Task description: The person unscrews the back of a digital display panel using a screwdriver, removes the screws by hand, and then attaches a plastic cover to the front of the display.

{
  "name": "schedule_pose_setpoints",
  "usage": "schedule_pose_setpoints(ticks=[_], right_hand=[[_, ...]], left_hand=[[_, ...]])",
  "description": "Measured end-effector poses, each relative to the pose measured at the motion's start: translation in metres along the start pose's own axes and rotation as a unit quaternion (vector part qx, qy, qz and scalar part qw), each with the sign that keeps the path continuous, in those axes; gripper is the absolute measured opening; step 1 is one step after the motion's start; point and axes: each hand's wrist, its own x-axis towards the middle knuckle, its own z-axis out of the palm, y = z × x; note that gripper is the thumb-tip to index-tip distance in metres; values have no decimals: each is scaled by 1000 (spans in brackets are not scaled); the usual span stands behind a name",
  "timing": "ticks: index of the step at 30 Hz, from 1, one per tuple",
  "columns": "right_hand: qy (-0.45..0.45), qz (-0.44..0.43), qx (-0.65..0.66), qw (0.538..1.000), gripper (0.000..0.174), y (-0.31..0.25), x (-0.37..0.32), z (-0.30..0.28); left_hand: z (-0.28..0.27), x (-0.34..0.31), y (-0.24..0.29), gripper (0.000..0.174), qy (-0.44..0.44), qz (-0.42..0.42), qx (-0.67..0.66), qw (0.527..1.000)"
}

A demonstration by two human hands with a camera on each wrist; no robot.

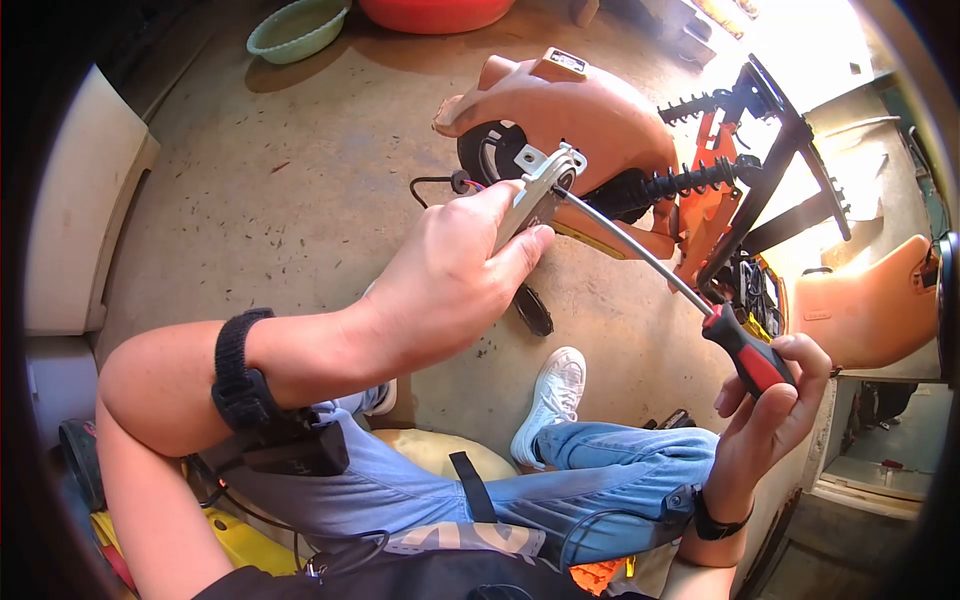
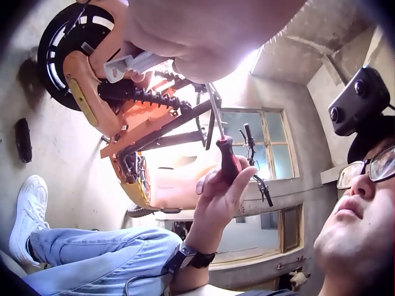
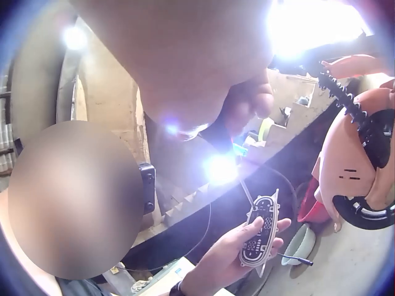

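An oval display unit (image 3: 259, 231) with metal tabs is gripped by the left hand (image 1: 440, 265), thumb across its face in the right wrist view. A cable with a plug (image 3: 296, 259) hangs from it. The right hand (image 1: 778, 405) holds a screwdriver by its red and black handle (image 1: 748, 354). Its long shaft (image 1: 635, 247) slants up to the unit's near end, where the tip meets or overlaps the edge; exact contact cannot be told. In the left wrist view the right hand (image 2: 217, 191) pinches the handle between thumb and fingers.
Behind the hands lies an orange scooter body (image 1: 600, 115) with a wheel and black shock springs (image 1: 700, 180). A dark oblong part (image 1: 533, 310) is on the floor near the shoe (image 1: 560, 390). A green basin (image 1: 298, 32) and a red basin (image 1: 435, 12) stand at the back.
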Motion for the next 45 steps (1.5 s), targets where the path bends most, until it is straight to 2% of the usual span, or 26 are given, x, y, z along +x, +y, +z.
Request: schedule_pose_setpoints(ticks=[2,5,7,11,13,14,16,18,20,21,23,25,26,30,31,32,33,34,36,38,39,40,41,42,44,45], right_hand=[[3,-9,-18,1000,75,3,1,4],[-20,-33,28,999,71,6,2,5],[-12,-100,-40,994,63,5,4,7],[-20,-138,-56,989,54,11,7,1],[-62,-67,-25,996,55,5,4,1],[-61,-67,-25,996,55,2,5,0],[-130,68,62,987,61,-5,7,-3],[-130,88,54,986,65,-5,8,-4],[-165,153,133,965,64,-3,9,-9],[-165,152,134,965,64,1,8,-7],[-104,-52,-22,993,63,13,4,2],[-145,-144,-73,976,63,13,8,3],[-156,-180,-116,964,62,12,9,4],[-192,-179,-119,958,63,7,9,6],[-222,-55,-32,973,63,7,6,3],[-247,69,55,965,64,6,4,1],[-249,134,109,953,71,0,3,7],[-248,134,110,953,71,0,3,7],[-269,247,247,897,74,1,3,8],[-287,242,246,894,74,4,5,6],[-261,102,143,949,65,6,5,9],[-226,-41,37,973,58,8,5,11],[-221,-91,-17,971,56,10,7,10],[-220,-90,-16,971,56,11,8,10],[-216,-180,-94,955,55,14,10,11],[-215,-180,-95,955,55,11,8,10]], left_hand=[[0,1,-2,30,3,0,0,1000],[-2,2,-2,30,7,-1,5,1000],[-3,3,-2,29,8,-2,9,1000],[-5,4,-3,28,11,14,8,1000],[-6,4,-2,28,11,15,12,1000],[-7,4,-1,28,10,7,24,1000],[-8,4,2,28,9,0,36,999],[-10,5,5,27,12,3,46,999],[-11,5,2,27,21,17,50,998],[-12,6,1,26,31,32,53,998],[-16,6,4,26,34,38,64,997],[-19,7,6,25,34,44,77,995],[-21,7,7,24,35,42,78,995],[-24,6,10,23,31,32,105,993],[-25,5,9,23,30,33,107,993],[-25,4,9,23,31,39,114,992],[-25,4,9,23,33,46,121,991],[-25,4,9,23,32,47,121,991],[-25,4,12,23,42,55,86,994],[-26,5,11,23,41,57,99,993],[-26,5,11,23,40,58,111,991],[-26,5,12,23,41,58,112,991],[-26,4,12,23,33,46,115,992],[-26,4,13,23,25,35,119,992],[-26,4,13,24,26,41,119,992],[-25,4,12,24,28,47,119,991]])
